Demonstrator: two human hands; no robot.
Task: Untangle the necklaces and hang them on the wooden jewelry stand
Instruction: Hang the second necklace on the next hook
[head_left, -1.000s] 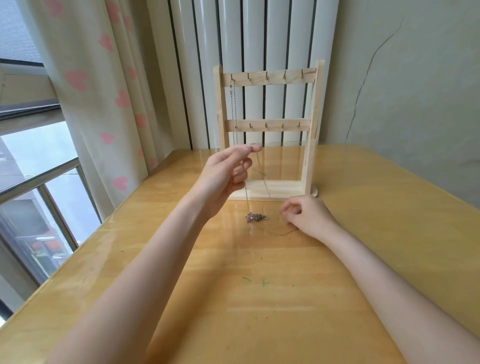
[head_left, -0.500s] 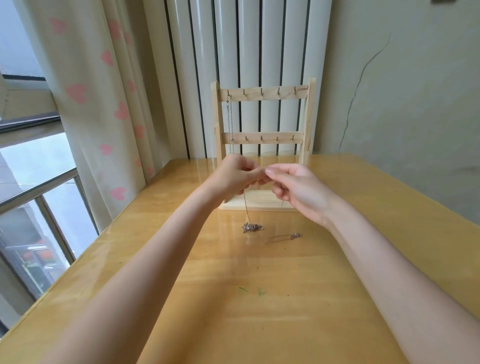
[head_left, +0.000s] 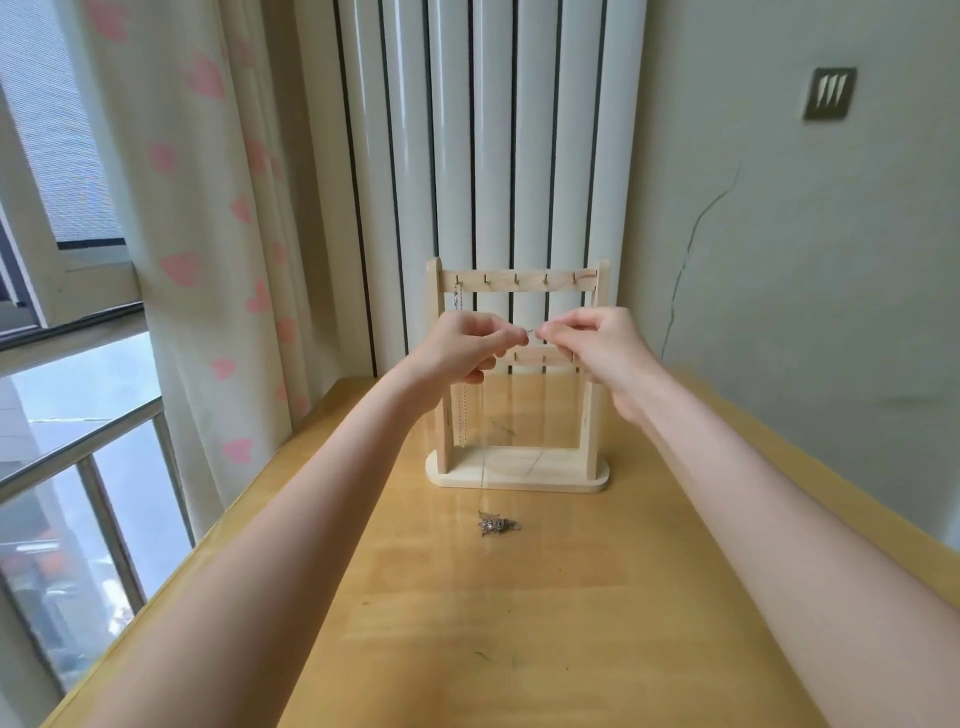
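A thin necklace (head_left: 483, 462) is pinched at its top between both grips, a short bit of chain bridging the gap between the fingertips; the rest drops straight down from the left hand (head_left: 467, 351) to a small tangled clump (head_left: 497, 524) lying on the worktop (head_left: 519, 623) well below. The right hand (head_left: 592, 345) pinches the other end, level with the left and just beside it. Behind both grips stands the wooden jewelry stand (head_left: 517, 475), with one chain (head_left: 459, 301) already on the top bar's leftmost hook. Judging by this, the step is to free the strand and carry it to an empty hook (head_left: 487, 280) above the grips. Done well, the pinch stays light, the lift slow and vertical so the clump loosens rather than tightens, and the chain clears the hung one.
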